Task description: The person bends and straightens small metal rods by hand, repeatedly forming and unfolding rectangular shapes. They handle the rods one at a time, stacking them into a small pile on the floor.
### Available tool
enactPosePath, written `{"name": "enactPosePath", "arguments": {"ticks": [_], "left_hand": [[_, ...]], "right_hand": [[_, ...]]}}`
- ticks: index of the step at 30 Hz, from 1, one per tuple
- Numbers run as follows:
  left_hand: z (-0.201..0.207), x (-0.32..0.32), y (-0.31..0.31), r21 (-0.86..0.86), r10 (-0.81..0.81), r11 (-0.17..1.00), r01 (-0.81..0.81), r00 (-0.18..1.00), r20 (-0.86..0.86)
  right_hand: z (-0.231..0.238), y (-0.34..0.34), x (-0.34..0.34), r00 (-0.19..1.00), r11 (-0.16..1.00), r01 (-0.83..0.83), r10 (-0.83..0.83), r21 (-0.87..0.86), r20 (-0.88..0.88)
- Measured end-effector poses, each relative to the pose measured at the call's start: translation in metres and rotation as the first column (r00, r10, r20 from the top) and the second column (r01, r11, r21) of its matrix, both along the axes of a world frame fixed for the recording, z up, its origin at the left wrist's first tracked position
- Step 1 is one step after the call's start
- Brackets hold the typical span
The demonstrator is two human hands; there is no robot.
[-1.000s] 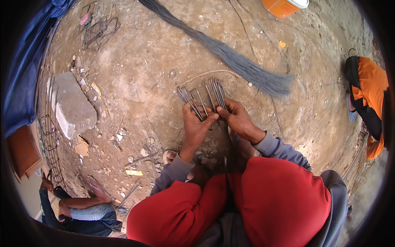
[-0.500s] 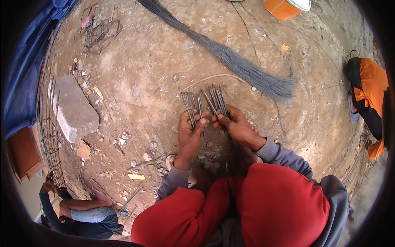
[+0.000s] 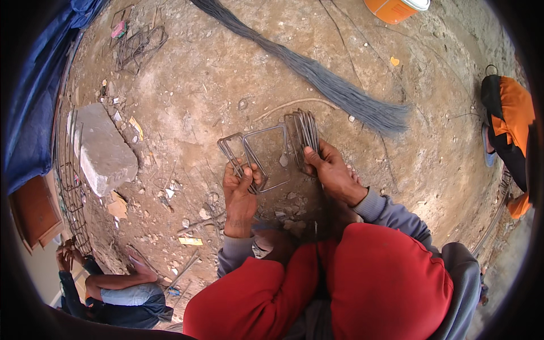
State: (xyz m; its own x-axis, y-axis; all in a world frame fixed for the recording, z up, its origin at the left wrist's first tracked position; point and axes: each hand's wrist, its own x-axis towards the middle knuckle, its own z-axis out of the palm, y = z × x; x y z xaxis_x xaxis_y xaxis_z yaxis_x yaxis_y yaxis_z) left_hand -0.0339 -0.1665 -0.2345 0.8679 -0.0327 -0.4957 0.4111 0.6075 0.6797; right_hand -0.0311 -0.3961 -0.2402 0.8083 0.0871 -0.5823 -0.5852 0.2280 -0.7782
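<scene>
My left hand [image 3: 240, 192] is closed round a few thin steel stirrups [image 3: 247, 148], bars bent into rectangles, which fan apart above its fingers. My right hand [image 3: 337, 177] grips a tighter bundle of the same stirrups [image 3: 306, 131], its thumb pressed on their near side. One rectangle from the left hand reaches across to the right-hand bundle; whether the two touch I cannot tell. Both hands are above the dirt ground, in front of my red-clad knees [image 3: 391, 277].
A long bundle of grey wire [image 3: 334, 88] lies beyond my hands. At left are a concrete block [image 3: 105, 150], a rebar cage [image 3: 72, 207] and a seated person [image 3: 127, 297]. An orange bucket [image 3: 388, 10] stands far right; another person [image 3: 513, 113] is at the right edge.
My left hand has moved left, away from my right hand. The stirrups it holds have swung and spread, so their rectangular outlines now show. The right hand has barely moved.
</scene>
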Motion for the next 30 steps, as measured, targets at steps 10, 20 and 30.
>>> {"name": "enactPosePath", "arguments": {"ticks": [10,20,30], "left_hand": [[0.001,-0.007,-0.017,-0.124,0.093,0.986,-0.107,0.989,-0.116],[0.021,0.001,-0.023,0.125,0.050,0.991,-0.042,0.997,-0.063],[0.021,0.004,-0.017,0.354,-0.125,0.927,0.126,0.992,-0.025]], "right_hand": [[0.035,0.013,0.008,0.994,0.946,-0.071,0.092,0.316,-0.052],[0.050,-0.001,0.017,0.984,0.965,-0.170,0.157,0.199,0.081],[0.033,-0.006,0.023,0.976,0.978,-0.183,0.193,-0.096,0.099]]}}
